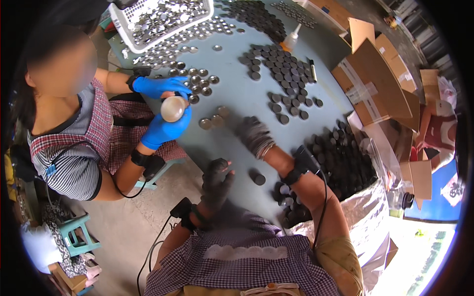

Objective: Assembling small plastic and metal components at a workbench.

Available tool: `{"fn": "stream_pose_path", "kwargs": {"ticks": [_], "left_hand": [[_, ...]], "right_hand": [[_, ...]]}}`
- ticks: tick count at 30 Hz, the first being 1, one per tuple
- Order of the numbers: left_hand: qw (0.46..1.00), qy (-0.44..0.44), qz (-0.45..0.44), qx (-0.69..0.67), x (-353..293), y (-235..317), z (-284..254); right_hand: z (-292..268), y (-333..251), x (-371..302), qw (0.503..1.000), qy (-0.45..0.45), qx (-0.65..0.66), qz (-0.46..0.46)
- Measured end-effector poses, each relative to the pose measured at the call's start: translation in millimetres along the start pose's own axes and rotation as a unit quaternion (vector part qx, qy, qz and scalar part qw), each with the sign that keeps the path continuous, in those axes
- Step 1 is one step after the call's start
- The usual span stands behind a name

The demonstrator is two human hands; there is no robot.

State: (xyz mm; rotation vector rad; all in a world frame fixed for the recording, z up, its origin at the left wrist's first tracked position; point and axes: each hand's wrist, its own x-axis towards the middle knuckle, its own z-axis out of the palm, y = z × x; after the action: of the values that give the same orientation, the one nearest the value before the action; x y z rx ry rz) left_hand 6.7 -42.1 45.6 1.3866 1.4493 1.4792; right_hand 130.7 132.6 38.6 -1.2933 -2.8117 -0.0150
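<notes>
My left hand (pixel 216 183), in a dark glove with bare fingertips, hovers by the near table edge above my lap. Its fingers are loosely bent and apart, with nothing seen in them. My right hand (pixel 254 137), in a grey-brown glove, reaches over the table and is smeared by motion; its fingers cannot be made out. Just left of it lie several shallow round metal caps (pixel 217 120). A single black disc (pixel 257 178) rests on the table between my right wrist and my left hand.
Across from me a person in blue gloves (pixel 168 129) holds a round squeeze bottle (pixel 173 108). Black discs (pixel 284 69) and metal cups (pixel 199 81) cover the far table. A heap of black discs (pixel 340 157) lies right; a white basket (pixel 129 43) and cardboard boxes (pixel 368 81) stand beyond.
</notes>
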Motion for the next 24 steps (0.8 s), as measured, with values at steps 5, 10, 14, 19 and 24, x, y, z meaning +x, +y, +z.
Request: {"fn": "stream_pose_path", "kwargs": {"ticks": [5, 10, 14, 19, 24], "left_hand": [[0.964, -0.17, 0.121, 0.167, 2, 26, 32], [0.91, -0.342, 0.097, 0.211, -12, 31, 59], [0.817, -0.524, 0.137, 0.197, -23, 34, 61], [0.898, -0.394, 0.1, 0.17, -18, 41, 90], [0.911, -0.403, 0.02, 0.089, -32, -25, 147]], "right_hand": [[-49, 58, -45, 0.985, 0.034, 0.073, 0.151], [-77, 59, -78, 0.978, 0.031, 0.114, 0.17], [-69, 61, -94, 0.976, 0.086, 0.133, 0.152], [-72, 64, -104, 0.967, 0.102, 0.163, 0.169], [-73, 59, -101, 0.962, 0.094, 0.189, 0.172]]}}
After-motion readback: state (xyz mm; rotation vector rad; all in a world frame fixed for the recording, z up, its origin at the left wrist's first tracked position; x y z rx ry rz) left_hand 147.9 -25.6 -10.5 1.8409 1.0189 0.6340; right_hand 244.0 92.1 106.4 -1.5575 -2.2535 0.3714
